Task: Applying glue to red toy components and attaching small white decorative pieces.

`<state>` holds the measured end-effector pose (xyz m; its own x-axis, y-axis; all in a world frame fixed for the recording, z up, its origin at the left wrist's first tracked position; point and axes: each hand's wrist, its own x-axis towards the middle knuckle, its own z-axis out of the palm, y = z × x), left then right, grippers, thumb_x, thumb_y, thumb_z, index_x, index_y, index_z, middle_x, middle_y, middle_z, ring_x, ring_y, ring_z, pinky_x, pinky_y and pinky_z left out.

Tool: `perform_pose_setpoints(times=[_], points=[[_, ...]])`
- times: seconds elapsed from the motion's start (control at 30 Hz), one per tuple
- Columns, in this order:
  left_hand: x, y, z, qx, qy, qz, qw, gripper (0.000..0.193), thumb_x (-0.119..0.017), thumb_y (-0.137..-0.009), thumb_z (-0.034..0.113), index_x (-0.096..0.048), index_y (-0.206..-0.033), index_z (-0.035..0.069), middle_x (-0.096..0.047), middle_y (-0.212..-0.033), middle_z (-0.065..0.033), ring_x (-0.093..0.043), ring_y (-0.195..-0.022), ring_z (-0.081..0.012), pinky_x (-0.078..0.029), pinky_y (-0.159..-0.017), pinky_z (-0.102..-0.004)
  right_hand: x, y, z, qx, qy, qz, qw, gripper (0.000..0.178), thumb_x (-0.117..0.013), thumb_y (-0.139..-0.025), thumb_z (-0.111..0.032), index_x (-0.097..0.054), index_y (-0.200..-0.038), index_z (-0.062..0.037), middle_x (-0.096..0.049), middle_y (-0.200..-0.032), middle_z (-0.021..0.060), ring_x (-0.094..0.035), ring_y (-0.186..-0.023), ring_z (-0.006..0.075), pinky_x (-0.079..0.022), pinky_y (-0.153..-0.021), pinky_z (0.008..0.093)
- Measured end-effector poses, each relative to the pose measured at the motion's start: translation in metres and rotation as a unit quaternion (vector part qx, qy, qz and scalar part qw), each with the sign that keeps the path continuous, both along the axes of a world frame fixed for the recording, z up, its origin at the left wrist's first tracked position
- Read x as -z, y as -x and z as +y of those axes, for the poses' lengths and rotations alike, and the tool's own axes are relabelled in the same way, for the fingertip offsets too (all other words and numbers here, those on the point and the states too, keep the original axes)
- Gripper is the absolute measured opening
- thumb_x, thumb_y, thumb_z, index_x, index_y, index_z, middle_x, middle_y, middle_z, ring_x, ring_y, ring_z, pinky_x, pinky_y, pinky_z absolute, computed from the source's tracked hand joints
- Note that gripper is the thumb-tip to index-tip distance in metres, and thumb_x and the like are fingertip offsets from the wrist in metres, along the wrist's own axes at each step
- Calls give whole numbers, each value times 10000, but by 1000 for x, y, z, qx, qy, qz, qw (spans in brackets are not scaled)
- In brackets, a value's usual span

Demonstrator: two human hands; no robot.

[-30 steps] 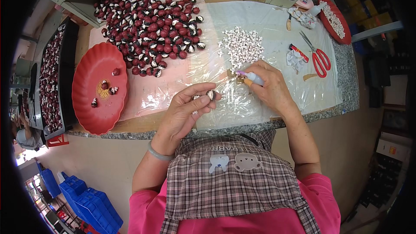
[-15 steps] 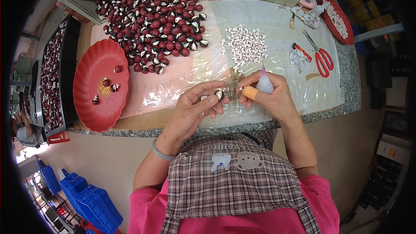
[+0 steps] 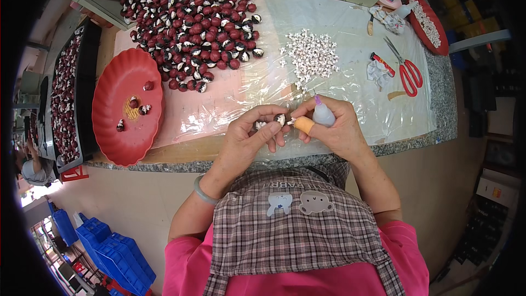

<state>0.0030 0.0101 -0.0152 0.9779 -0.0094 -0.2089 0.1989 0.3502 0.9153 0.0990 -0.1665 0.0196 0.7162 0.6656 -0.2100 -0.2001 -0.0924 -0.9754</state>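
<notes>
Two hands meet over the near edge of the plastic-covered table (image 3: 350,16).
Left hand (image 3: 249,140) pinches a small dark bead (image 3: 279,119); right hand (image 3: 334,129) grips a small glue bottle (image 3: 323,114) touching it. Red plate (image 3: 112,131) lies left, scissors (image 3: 406,68) far right.

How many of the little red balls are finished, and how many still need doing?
Only a few look done: four or so red-and-white pieces lie in the red dish. One small piece is between the left hand and right hand, which also holds a small glue bottle. A big pile of red pieces and a heap of white bits remain.
</notes>
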Motion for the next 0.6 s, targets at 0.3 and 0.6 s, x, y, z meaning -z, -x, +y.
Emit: perform_pose_setpoints(times=[0.3, 0.6], points=[[-3, 1, -5, -6, -48, -19, 999, 269, -556, -937, 86, -559, -1192, 1, -620, -933, -69, -598, -744, -91, -489, -614, -211, 4, 8, 2, 29, 73, -113, 991, 75, -676, -805, -11, -650, -875, -2, -652, -755, 60, -605, -640, 78, -499, -556, 233], [-6, 4, -13, -58, -253, -81, 962, 235, -556, -900, 23, -586, -1131, -7, -609, -904, -102, -622, -671, -129, -515, -583, -259, 17, 28, 8, 79, 47, -140, 986, 68, -673, -815, -5, -623, -858, 12, -649, -755, 56, -627, -606, 97, -504, -530, 223]])
